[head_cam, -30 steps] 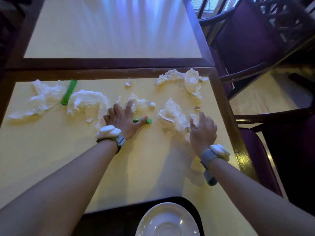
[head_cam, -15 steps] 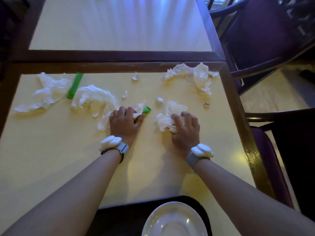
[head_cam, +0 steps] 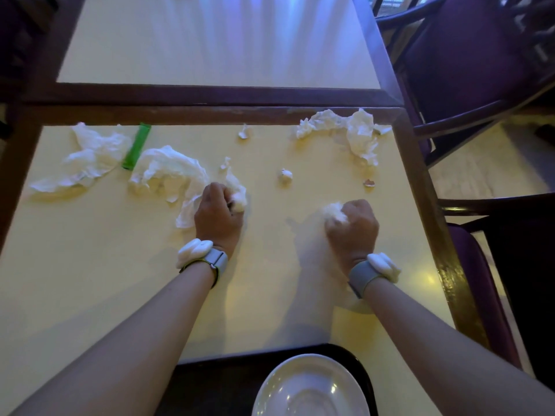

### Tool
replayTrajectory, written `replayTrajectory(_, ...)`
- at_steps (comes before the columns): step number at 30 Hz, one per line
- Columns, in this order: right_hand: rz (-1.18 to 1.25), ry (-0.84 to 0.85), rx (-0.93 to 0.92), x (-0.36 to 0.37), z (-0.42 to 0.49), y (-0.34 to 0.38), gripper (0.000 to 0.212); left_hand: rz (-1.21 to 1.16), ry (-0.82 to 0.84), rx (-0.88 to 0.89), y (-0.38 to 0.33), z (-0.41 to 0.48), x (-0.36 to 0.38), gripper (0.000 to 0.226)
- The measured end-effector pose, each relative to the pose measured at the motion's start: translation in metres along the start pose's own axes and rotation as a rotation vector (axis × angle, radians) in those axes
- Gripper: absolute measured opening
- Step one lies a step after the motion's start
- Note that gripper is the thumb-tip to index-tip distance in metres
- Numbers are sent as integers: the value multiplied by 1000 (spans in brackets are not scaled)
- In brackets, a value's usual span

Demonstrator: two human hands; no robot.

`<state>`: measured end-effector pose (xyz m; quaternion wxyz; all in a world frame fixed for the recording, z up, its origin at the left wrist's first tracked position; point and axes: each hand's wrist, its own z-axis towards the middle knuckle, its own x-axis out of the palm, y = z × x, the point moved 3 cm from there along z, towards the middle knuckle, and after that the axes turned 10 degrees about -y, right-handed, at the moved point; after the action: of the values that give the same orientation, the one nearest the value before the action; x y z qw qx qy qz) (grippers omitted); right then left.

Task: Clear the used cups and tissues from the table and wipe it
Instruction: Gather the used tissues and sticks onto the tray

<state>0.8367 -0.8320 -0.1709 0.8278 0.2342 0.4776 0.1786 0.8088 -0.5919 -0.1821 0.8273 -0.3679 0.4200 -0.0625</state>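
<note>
Crumpled white tissues (head_cam: 357, 136) litter the yellow bench (head_cam: 90, 280). Mid-bench, the left hand (head_cam: 217, 217) clenches a tissue wad (head_cam: 238, 201), the right hand (head_cam: 353, 226) a second wad (head_cam: 333, 213). A green wrapper (head_cam: 136, 150) lies between far-left tissues; a white plate (head_cam: 309, 385) sits on a dark tray (head_cam: 216, 382) at the near edge.

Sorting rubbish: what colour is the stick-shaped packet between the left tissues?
The packet is green; head view.

bare forearms (head_cam: 135, 340); grey strap (head_cam: 216, 261), white pod (head_cam: 194, 256) on each wrist

Crumpled white tissues (head_cam: 168, 172) across the yellow table (head_cam: 90, 265) (tiny scraps (head_cam: 285, 175) among them)
</note>
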Motion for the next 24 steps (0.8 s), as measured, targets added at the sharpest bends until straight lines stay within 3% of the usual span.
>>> replayTrajectory(3, 88, -112, 174, -14, 19, -8, 16, 14, 37, -87, 1, -1, 1, 19)
replayTrajectory(6, 58, -33, 259, -14, 41, -18, 41, 39, 55, -40, 0, -2, 0, 40)
replayTrajectory(8, -100, 77, 239, -7, 47, -26, 55, 88, 65, 42, -1, -2, 2, 47)
replayTrajectory(10, -332, 147, 135, 2, 45, -34, 58, 114, 58, 94, -3, -3, 3, 36)
replayTrajectory(13, -465, 96, 81, 11, 39, -36, 40, 154, 58, 48, -8, 0, 5, 20)
replayTrajectory(17, -476, -77, 3, 18, 34, -37, 22, 184, 116, -265, -27, 23, 12, 31)
replayTrajectory(20, -490, -127, 51, 17, 32, -35, 24, 108, 94, -235, -57, 38, 22, 35)
replayTrajectory(24, -391, -144, 66, 15, 32, -38, 19, 78, 203, -128, -84, 43, 56, 39)
